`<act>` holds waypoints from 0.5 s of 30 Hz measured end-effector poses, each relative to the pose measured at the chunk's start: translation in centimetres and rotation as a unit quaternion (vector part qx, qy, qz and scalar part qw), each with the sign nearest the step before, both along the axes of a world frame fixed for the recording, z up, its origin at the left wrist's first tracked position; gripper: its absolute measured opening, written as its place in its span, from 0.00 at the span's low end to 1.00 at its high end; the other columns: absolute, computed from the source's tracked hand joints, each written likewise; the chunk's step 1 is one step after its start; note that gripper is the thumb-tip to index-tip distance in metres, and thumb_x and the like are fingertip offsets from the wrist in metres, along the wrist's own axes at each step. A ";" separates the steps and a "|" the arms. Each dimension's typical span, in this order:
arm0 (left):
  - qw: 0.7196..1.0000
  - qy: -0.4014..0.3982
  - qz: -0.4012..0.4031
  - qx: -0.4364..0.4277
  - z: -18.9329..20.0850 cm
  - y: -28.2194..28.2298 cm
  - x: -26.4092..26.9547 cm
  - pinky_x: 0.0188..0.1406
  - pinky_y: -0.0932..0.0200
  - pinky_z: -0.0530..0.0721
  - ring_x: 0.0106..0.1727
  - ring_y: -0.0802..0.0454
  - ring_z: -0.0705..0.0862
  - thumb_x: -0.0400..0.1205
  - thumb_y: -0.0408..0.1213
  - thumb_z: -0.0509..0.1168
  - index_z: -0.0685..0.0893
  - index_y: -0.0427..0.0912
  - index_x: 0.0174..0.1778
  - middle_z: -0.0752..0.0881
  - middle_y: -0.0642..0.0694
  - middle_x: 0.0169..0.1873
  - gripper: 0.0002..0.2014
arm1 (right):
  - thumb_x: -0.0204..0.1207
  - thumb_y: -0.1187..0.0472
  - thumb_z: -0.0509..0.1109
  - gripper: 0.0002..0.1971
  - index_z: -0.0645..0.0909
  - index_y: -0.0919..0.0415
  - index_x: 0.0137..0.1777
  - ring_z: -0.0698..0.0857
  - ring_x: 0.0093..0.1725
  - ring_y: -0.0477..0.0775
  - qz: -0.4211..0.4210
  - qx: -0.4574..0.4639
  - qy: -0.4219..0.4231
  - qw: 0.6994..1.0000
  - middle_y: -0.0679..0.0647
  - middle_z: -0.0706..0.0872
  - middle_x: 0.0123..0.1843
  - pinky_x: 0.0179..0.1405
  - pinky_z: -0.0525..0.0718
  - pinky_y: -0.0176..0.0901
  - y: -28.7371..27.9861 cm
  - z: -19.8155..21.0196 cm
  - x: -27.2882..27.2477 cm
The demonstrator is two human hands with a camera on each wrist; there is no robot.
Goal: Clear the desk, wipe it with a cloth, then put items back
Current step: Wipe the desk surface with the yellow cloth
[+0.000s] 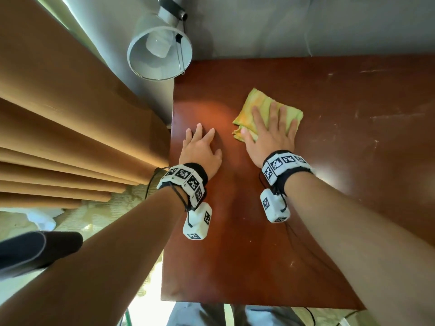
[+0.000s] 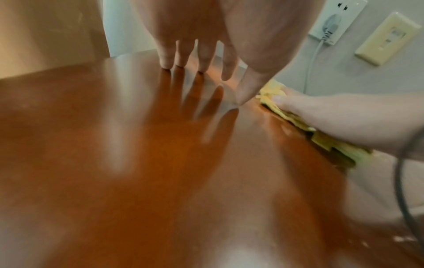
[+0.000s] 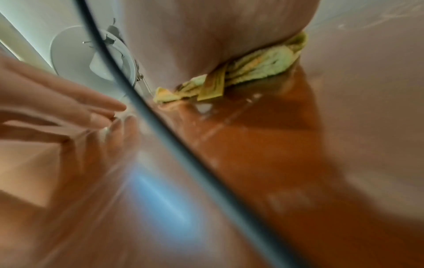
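A folded yellow cloth [image 1: 261, 107] lies on the reddish-brown desk [image 1: 235, 231]. My right hand [image 1: 270, 130] lies flat on the cloth with fingers spread, pressing it to the wood. In the right wrist view the palm covers most of the cloth [image 3: 263, 63]. My left hand [image 1: 200, 149] rests on the bare desktop near its left edge, fingers straight and fingertips [image 2: 181, 63] touching the wood, holding nothing. The left wrist view shows the cloth [image 2: 296, 119] under the right hand [image 2: 332, 116] just to the right.
A white lamp shade [image 1: 160, 55] hangs at the desk's far left corner. Tan curtains [image 1: 58, 125] run along the left side. A wall outlet with a plugged cord [image 2: 330, 25] is behind the desk. Scratches and smudges [image 1: 376, 118] mark the desk's right part.
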State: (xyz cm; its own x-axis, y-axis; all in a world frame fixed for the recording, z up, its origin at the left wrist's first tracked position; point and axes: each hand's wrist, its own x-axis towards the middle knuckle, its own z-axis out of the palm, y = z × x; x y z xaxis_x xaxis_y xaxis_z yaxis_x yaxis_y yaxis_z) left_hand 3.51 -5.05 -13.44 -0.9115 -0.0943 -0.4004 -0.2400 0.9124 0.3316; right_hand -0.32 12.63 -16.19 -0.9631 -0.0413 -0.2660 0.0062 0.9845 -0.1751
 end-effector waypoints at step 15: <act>0.998 -0.037 -0.047 -0.007 0.9 0.1 -0.2 0.86 0.38 0.55 0.88 0.44 0.47 0.84 0.51 0.63 0.61 0.54 0.86 0.52 0.49 0.88 0.34 | 0.84 0.33 0.43 0.35 0.43 0.43 0.88 0.36 0.87 0.67 -0.044 0.011 -0.016 0.999 0.61 0.38 0.90 0.82 0.35 0.73 -0.4 -0.2 -1.8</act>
State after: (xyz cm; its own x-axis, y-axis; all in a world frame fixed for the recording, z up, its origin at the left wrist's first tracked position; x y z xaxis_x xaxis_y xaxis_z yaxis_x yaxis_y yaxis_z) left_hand 3.28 -4.98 -12.56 -0.8844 -0.0155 -0.4664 -0.1762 0.9366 0.3029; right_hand -2.15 12.19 -16.42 -0.9539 0.0490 -0.2962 0.0976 0.9836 -0.1515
